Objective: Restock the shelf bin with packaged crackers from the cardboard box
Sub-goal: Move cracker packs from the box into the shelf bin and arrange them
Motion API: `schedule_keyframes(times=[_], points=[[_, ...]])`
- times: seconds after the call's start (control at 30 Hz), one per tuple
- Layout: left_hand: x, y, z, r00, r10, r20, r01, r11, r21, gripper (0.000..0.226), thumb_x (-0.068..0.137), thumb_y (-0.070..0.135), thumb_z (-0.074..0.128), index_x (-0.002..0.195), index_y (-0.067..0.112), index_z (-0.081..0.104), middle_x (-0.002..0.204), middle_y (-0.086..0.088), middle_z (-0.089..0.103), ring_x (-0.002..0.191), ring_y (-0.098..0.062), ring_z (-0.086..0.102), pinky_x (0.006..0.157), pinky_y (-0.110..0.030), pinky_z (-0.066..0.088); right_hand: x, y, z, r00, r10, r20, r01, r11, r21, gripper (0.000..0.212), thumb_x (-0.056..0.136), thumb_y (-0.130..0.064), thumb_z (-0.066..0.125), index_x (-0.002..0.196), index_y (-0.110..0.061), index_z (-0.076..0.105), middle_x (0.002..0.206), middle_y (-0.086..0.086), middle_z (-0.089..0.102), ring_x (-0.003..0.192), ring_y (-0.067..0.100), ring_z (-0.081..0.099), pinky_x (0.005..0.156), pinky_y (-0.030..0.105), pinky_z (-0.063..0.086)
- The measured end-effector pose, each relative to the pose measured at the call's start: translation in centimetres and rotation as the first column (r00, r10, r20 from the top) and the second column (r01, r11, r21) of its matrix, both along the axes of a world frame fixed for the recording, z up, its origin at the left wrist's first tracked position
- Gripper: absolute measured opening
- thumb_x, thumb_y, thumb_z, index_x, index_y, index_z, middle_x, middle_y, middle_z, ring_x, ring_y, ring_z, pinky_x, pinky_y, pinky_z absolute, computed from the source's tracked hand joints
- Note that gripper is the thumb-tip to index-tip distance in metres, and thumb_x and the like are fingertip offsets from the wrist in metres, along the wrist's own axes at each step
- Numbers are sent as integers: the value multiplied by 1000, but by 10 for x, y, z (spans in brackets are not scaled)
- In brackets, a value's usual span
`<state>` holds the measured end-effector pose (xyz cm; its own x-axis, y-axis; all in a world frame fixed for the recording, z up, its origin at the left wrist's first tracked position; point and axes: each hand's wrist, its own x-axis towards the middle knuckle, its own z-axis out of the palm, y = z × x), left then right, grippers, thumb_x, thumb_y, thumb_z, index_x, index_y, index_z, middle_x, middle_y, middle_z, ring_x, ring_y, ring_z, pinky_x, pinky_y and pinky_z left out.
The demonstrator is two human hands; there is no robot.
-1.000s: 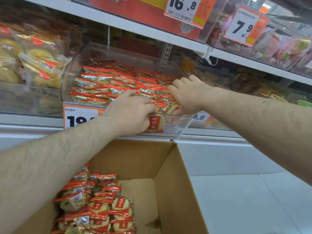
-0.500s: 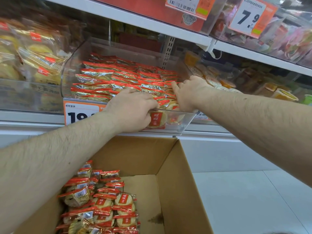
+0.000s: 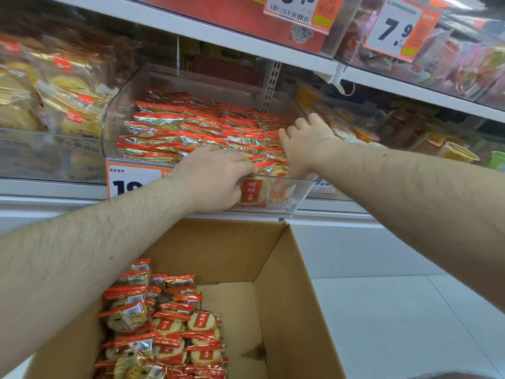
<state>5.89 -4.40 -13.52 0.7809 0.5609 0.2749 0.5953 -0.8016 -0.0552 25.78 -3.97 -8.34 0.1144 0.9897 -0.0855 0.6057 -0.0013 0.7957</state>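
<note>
since a second ago the right hand (image 3: 306,144) has slid back along the packs in the bin (image 3: 297,195), fingers now straighter and flat on them, holding nothing; reads as levelling a just-added load. left hand (image 3: 216,179) at frame centre curls over the front packs, grip not discernible. more crackers (image 3: 164,321) lie in the box (image 3: 287,310), lower frame, well below both hands.

White shelves (image 3: 246,42) stand above pale floor tiles (image 3: 396,324).
</note>
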Motion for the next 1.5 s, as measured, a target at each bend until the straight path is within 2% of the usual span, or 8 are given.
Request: schedule_keyframes(times=[0.13,0.23,0.37,0.57,0.83,0.97,1.33,1.5], points=[[-7,-13,-4,984,-108,139,92,989,113,46,86,17,54,132,21,58,143,-9,50,132,-28,45,112,-48,30,-5,-18,16,982,-44,-184,60,995,85,124,53,-84,67,147,-14,29,141,10,43,129,32,36,107,49,28],[-21,-35,-16,947,-270,173,229,947,225,37,77,16,54,112,14,68,114,-9,64,103,-30,60,86,-44,47,-16,-45,9,916,268,-297,-121,894,432,61,70,-42,72,121,-14,54,119,12,53,110,33,46,91,46,39],[-46,-61,-48,969,-128,213,173,963,-205,34,83,25,50,114,23,64,105,8,65,99,-17,60,86,-37,50,-50,-92,-49,456,783,-424,-261,573,777,12,65,-16,58,74,-9,61,73,7,57,70,31,53,58,38,43],[-72,-59,-112,988,141,-67,-147,696,-703,32,86,17,58,117,26,59,96,18,58,84,-3,55,81,-24,47,-92,-104,-194,337,93,-937,-75,995,71,6,81,-24,56,83,-21,62,81,-4,61,85,25,61,71,34,52],[-82,-41,-152,924,343,-171,-311,407,-859,18,88,19,55,93,36,58,97,8,68,78,-14,66,69,-33,55,-105,-105,-356,112,-590,-800,309,786,-536,17,87,-37,59,89,-20,57,101,2,68,81,19,58,71,27,53],[-86,-38,-168,881,437,-181,-327,286,-901,14,89,19,61,93,33,60,91,8,67,59,-3,55,48,-16,40,-116,-115,-392,-123,-616,-778,354,705,-614,26,88,-44,65,79,-28,45,88,-7,59,78,13,56,70,25,46],[-78,-41,-152,819,504,-275,-334,29,-942,24,93,19,58,116,25,57,92,-3,61,71,-12,55,49,-20,38,-94,-122,-348,-139,-482,-865,445,750,-489,14,92,-16,50,84,-19,60,88,0,63,80,18,57,66,22,42],[-71,-52,-141,714,631,-304,-229,-200,-953,39,97,26,55,134,16,47,116,-6,56,101,-23,60,89,-41,54,-72,-132,-262,-167,-284,-944,401,855,-328,20,79,-6,62,66,-22,59,80,-4,66,74,17,62,61,24,50]])
